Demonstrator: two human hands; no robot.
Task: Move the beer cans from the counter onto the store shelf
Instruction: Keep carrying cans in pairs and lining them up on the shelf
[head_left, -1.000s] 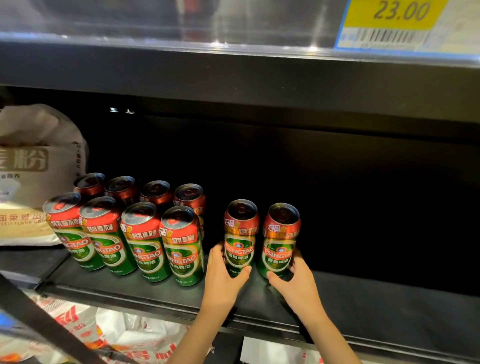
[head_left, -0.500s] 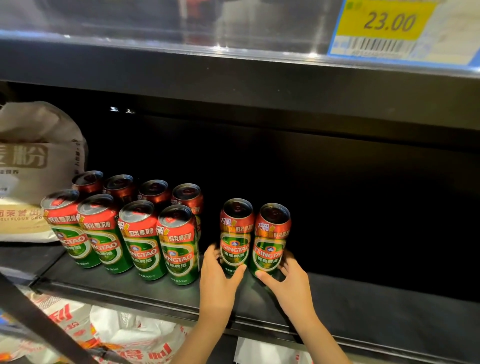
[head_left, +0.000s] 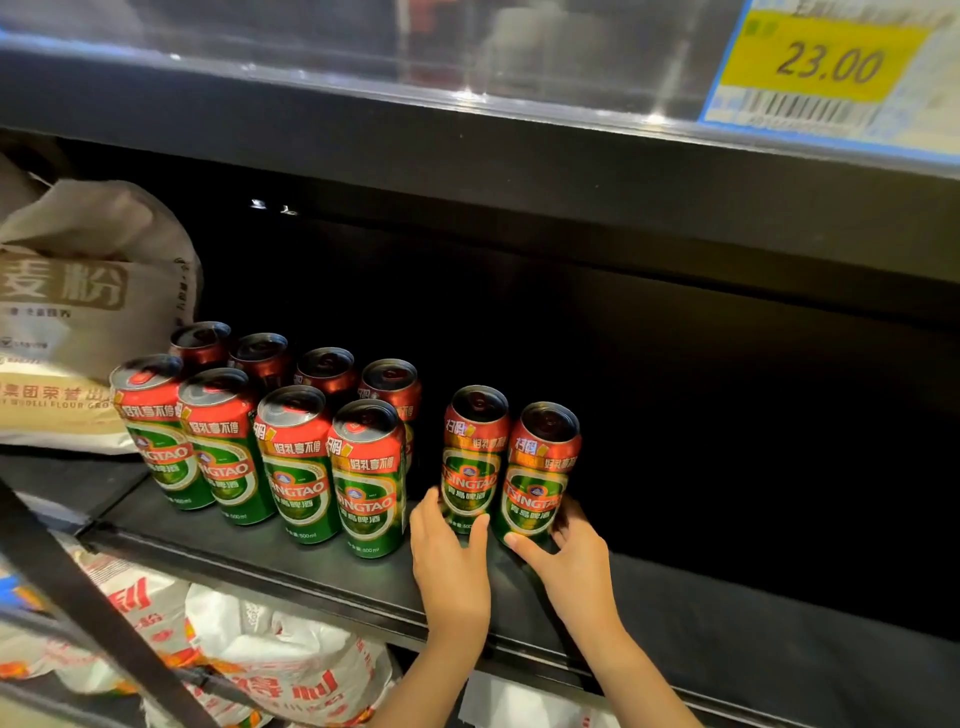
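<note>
On the black metal store shelf (head_left: 753, 613), the left hand (head_left: 451, 556) wraps the base of one tall red-and-green beer can (head_left: 474, 457); the right hand (head_left: 574, 564) wraps the neighbouring can (head_left: 540, 473). Held so low, either could topple, perhaps into the block of eight matching cans (head_left: 291, 457) just beside them, all apparently sealed.

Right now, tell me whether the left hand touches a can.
Touching. Head view shows the left hand gripping the can near its base.

You're looking into a dim shelf (head_left: 727, 623) whose back falls to black; glare streaks the upper rail (head_left: 467, 97), the price tag (head_left: 826, 65) blurs, and edges bow.
</note>
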